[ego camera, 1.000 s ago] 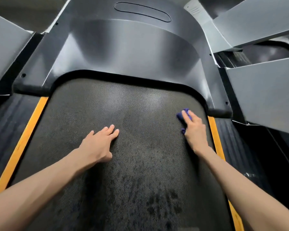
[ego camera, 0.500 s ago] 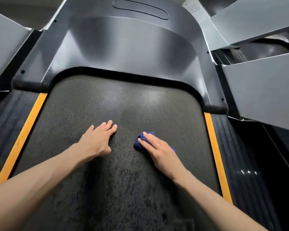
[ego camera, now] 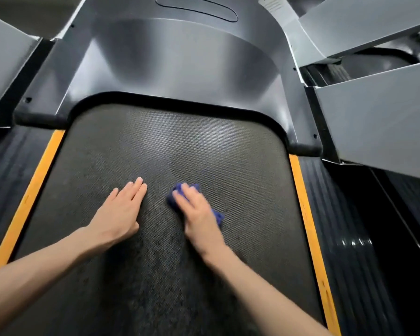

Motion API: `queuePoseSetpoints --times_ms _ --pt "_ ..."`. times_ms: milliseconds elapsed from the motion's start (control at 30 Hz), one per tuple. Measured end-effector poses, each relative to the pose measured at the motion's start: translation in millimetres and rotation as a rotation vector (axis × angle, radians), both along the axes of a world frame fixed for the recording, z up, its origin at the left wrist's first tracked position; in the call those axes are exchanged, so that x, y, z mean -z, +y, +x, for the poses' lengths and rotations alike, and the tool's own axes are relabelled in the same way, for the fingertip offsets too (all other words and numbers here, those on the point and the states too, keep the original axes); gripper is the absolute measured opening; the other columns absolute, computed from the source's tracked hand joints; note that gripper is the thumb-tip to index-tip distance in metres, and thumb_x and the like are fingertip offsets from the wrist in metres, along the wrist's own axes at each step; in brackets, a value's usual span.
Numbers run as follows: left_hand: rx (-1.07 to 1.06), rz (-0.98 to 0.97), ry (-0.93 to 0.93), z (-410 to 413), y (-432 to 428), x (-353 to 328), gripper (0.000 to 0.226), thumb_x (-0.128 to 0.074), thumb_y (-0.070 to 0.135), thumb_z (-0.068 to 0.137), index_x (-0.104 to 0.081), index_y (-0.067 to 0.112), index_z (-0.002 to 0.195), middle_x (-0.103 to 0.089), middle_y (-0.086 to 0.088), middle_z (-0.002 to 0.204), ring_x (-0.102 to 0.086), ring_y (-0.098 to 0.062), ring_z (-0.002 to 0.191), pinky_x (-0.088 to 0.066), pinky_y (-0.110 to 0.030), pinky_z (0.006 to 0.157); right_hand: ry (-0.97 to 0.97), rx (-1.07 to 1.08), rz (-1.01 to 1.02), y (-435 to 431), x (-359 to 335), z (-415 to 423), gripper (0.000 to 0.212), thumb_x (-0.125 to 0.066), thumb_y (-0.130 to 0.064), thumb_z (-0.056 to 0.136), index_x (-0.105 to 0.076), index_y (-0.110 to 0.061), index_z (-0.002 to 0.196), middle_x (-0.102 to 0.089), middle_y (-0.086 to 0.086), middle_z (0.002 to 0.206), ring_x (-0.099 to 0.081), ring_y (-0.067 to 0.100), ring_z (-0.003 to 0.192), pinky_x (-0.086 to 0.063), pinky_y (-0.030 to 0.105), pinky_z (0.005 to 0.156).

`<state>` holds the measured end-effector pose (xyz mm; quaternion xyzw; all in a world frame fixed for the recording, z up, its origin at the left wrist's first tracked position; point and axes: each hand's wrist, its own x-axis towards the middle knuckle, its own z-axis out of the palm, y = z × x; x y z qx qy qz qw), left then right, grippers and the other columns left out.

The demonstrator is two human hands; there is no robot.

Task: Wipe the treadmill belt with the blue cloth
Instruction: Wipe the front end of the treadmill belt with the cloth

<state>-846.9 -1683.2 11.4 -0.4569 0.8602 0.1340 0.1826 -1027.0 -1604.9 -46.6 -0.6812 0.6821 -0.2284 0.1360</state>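
At centre frame the right hand point(ego camera: 197, 212) is lying flat on the blue cloth point(ego camera: 173, 200), fingers straight and together. It is pressing the cloth onto the belt point(ego camera: 240, 190) rather than gripping it, probably to spread wiping pressure. Just left of it, the left hand point(ego camera: 121, 212) is resting palm-down on bare belt, fingers extended and holding nothing, apparently bracing the person's lean toward the motor cover point(ego camera: 180, 64).

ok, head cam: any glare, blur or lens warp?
Head view: soft glare patches on the treadmill belt ahead of the hands; right hand and blue cloth slightly motion-blurred, left hand sharper; wide-angle stretch toward the frame edges, seen along the yellow side strips.
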Motion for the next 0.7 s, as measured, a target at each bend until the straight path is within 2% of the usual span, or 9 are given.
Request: queuePoseSetpoints --times_ms 67,133,267,333,400,467,567,633,700 --pt "0.028 -0.008 -0.056 -3.7 -2.2 -4.1 0.086 -0.049 0.016 0.081 0.001 0.011 0.150 0.009 -0.007 0.157 -0.003 -0.022 0.146 -0.009 -0.037 0.117 0.045 -0.203 -0.017 10.8 -2.3 6.9 0.049 -0.037 -0.012 0.084 -0.053 -0.012 0.130 -0.047 0.012 0.140 -0.045 0.028 0.128 -0.032 0.038 0.110" --pt "0.036 0.000 -0.068 -0.9 -7.2 -9.4 0.082 -0.047 0.015 0.083 0.000 0.014 0.150 0.008 -0.004 0.158 -0.003 -0.019 0.146 -0.008 -0.038 0.117 0.096 -0.217 -0.062 9.5 -3.7 -31.7 0.044 -0.039 -0.012 0.089 -0.054 -0.014 0.129 -0.049 0.010 0.139 -0.047 0.026 0.127 -0.033 0.036 0.109" --pt "-0.012 0.038 -0.110 15.6 -10.0 -16.7 0.078 -0.043 0.012 0.084 -0.002 0.016 0.150 0.004 -0.002 0.158 -0.004 -0.017 0.146 -0.007 -0.039 0.117 0.095 0.315 -0.023 2.3 -10.5 -142.2 0.046 -0.040 -0.002 0.088 -0.051 -0.009 0.133 -0.041 0.015 0.143 -0.036 0.034 0.134 -0.021 0.036 0.114" --pt "-0.032 0.076 -0.136 23.7 -11.1 -20.5 0.077 -0.042 0.010 0.084 -0.003 0.015 0.150 0.004 -0.003 0.158 -0.005 -0.017 0.145 -0.007 -0.039 0.118 0.044 0.543 0.025 -8.1 -15.1 -143.2 0.053 -0.041 0.007 0.086 -0.045 -0.007 0.137 -0.034 0.016 0.147 -0.029 0.035 0.137 -0.016 0.034 0.114" --pt "-0.019 0.135 -0.164 29.1 -15.0 -26.4 0.077 -0.041 0.008 0.084 -0.003 0.016 0.150 0.004 -0.002 0.158 -0.006 -0.015 0.145 -0.006 -0.039 0.117 0.030 0.623 0.010 -20.6 -17.5 -101.4 0.053 -0.038 0.005 0.084 -0.045 -0.003 0.136 -0.036 0.020 0.145 -0.033 0.036 0.134 -0.016 0.031 0.112" --pt "-0.070 0.204 -0.130 35.9 -20.4 -32.2 0.078 -0.042 0.002 0.082 -0.007 0.018 0.150 -0.002 0.000 0.158 -0.013 -0.014 0.144 -0.007 -0.039 0.118 -0.019 0.489 -0.019 -26.2 -12.8 -43.5 0.052 -0.040 0.000 0.079 -0.052 -0.002 0.130 -0.043 0.022 0.139 -0.040 0.035 0.128 -0.017 0.026 0.109" --pt "-0.112 0.267 -0.102 43.6 -19.9 -37.9 0.078 -0.042 -0.003 0.080 -0.015 0.019 0.150 -0.005 0.002 0.158 -0.018 -0.013 0.143 -0.010 -0.039 0.117 -0.046 0.039 0.007 -7.9 -9.1 35.8 0.050 -0.044 -0.004 0.079 -0.056 -0.007 0.127 -0.047 0.016 0.139 -0.042 0.028 0.129 -0.025 0.028 0.111" --pt "-0.070 0.242 -0.145 43.3 -18.5 -36.4 0.077 -0.042 0.000 0.081 -0.015 0.019 0.150 -0.002 0.001 0.158 -0.019 -0.013 0.143 -0.009 -0.038 0.116 0.014 -0.172 -0.020 3.8 -10.2 47.1 0.050 -0.040 -0.010 0.080 -0.057 -0.011 0.126 -0.050 0.011 0.138 -0.047 0.025 0.127 -0.035 0.032 0.107" --pt "-0.059 0.214 -0.143 39.8 -17.9 -36.5 0.075 -0.042 0.001 0.081 -0.017 0.018 0.150 -0.003 0.000 0.158 -0.021 -0.015 0.142 -0.010 -0.040 0.116 0.117 -0.228 -0.095 0.2 -11.3 20.1 0.049 -0.037 -0.013 0.081 -0.059 -0.013 0.125 -0.053 0.008 0.135 -0.051 0.024 0.124 -0.040 0.033 0.104"
